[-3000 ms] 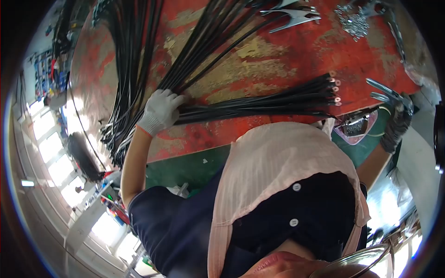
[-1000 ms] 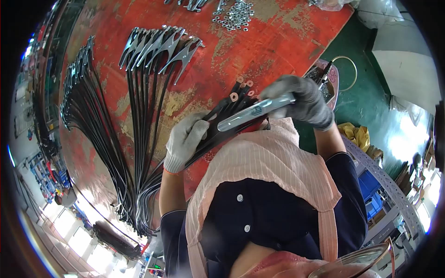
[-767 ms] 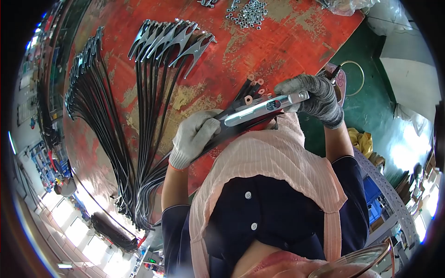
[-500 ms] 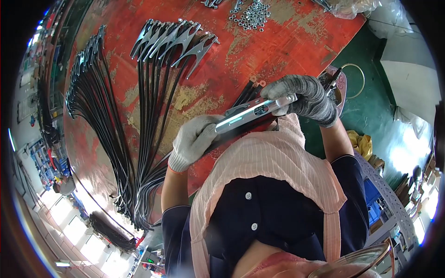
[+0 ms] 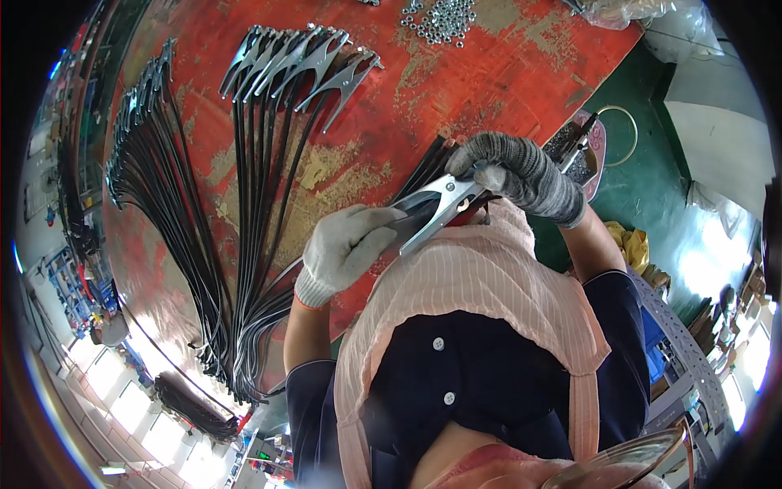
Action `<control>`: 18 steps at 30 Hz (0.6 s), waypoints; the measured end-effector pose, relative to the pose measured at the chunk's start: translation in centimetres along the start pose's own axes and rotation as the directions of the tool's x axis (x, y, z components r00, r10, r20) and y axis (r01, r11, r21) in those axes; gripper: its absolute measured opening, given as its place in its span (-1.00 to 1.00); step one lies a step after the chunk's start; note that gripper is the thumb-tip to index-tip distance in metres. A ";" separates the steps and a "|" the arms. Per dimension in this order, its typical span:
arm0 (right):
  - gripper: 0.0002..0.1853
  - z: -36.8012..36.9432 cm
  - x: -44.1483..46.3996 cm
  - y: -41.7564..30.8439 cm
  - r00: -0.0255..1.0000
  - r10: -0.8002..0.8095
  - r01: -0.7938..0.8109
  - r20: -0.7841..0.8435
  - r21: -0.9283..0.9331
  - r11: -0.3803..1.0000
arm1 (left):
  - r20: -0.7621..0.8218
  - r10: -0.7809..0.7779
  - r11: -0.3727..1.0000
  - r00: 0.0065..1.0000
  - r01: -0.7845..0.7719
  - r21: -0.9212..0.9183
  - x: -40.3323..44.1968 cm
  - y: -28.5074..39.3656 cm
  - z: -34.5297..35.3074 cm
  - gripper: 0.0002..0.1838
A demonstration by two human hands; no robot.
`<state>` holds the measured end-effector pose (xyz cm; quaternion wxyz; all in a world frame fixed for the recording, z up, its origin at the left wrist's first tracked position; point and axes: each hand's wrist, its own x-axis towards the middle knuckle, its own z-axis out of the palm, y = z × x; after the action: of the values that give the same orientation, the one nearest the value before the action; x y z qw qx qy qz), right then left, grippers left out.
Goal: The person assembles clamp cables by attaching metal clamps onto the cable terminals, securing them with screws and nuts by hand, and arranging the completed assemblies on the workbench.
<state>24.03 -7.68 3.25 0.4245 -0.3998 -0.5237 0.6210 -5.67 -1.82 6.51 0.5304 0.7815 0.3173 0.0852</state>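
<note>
A silver spring clamp (image 5: 440,217) is held in front of my apron, turned so its spread handles show. My right hand (image 5: 533,178), in a grey striped glove, grips its jaw end at the right. My left hand (image 5: 346,248), in a white glove, is closed at the handle end, by the upper handle's tip. A dark piece, perhaps cable, shows between the handles; what the left fingers pinch is partly hidden. Just behind the clamp, several black cables (image 5: 422,173) with copper ends lie on the red table (image 5: 366,106).
Clamps with cables attached (image 5: 289,65) lie at the table's far left, beside another fanned bundle (image 5: 147,106). Loose nuts (image 5: 444,23) are scattered at the back. A pink-rimmed container (image 5: 597,159) of small parts stands right, near a plastic bag (image 5: 623,12) and a grey stool (image 5: 692,379).
The clamp has rolled from its narrow edge to its side, so its handles now appear spread. My left hand has shifted slightly away from the jaw end. The view has moved slightly.
</note>
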 end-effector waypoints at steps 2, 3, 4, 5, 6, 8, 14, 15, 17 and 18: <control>-0.69 0.7 -0.2 -0.2 0.993 0.064 -0.074 -0.096 -0.102 0.992 | -0.007 -0.011 1.000 1.000 0.011 0.004 0.0 0.2 0.2 -0.74; -0.70 1.2 -0.1 -0.3 0.985 0.090 -0.111 -0.145 -0.150 0.982 | -0.013 -0.026 1.000 1.000 0.026 0.001 0.0 0.4 0.5 -0.74; -0.72 1.7 0.3 -0.6 0.987 -0.082 0.021 -0.135 -0.400 0.916 | -0.019 -0.041 0.999 0.999 0.041 -0.002 0.0 0.6 0.7 -0.73; -0.72 2.2 0.6 -0.6 0.980 -0.085 0.007 -0.181 -0.397 0.918 | -0.025 -0.021 0.999 0.999 0.021 0.024 0.0 0.6 0.7 -0.74; -0.72 2.7 0.7 -0.4 0.970 -0.089 -0.008 -0.227 -0.392 0.920 | -0.029 -0.001 0.999 1.000 0.002 0.051 -0.1 0.6 0.7 -0.74; -0.75 3.3 1.3 0.2 0.938 -0.194 0.036 -0.288 -0.476 0.879 | -0.061 0.059 0.991 0.996 -0.051 0.122 0.0 0.4 0.7 -0.75; -0.84 4.6 1.3 0.4 0.920 -0.319 0.104 -0.226 -0.645 0.758 | -0.105 0.225 0.916 0.969 -0.173 0.363 0.4 0.8 0.9 -0.74; -0.83 4.9 1.2 0.4 0.921 -0.325 0.119 -0.215 -0.639 0.760 | -0.096 0.223 0.914 0.970 -0.173 0.368 0.2 1.0 0.9 -0.74; -0.78 5.2 1.3 1.1 0.943 -0.259 0.107 -0.210 -0.546 0.831 | -0.085 0.229 0.911 0.970 -0.182 0.370 0.2 1.1 1.0 -0.74; -0.77 5.1 1.4 1.5 0.954 -0.221 0.104 -0.200 -0.470 0.876 | -0.078 0.235 0.910 0.969 -0.191 0.367 0.1 1.2 1.0 -0.73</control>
<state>18.58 -8.08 2.36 0.4323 -0.5164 -0.6290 0.3883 -4.63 -2.82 7.12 0.3473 0.8880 0.2716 0.1309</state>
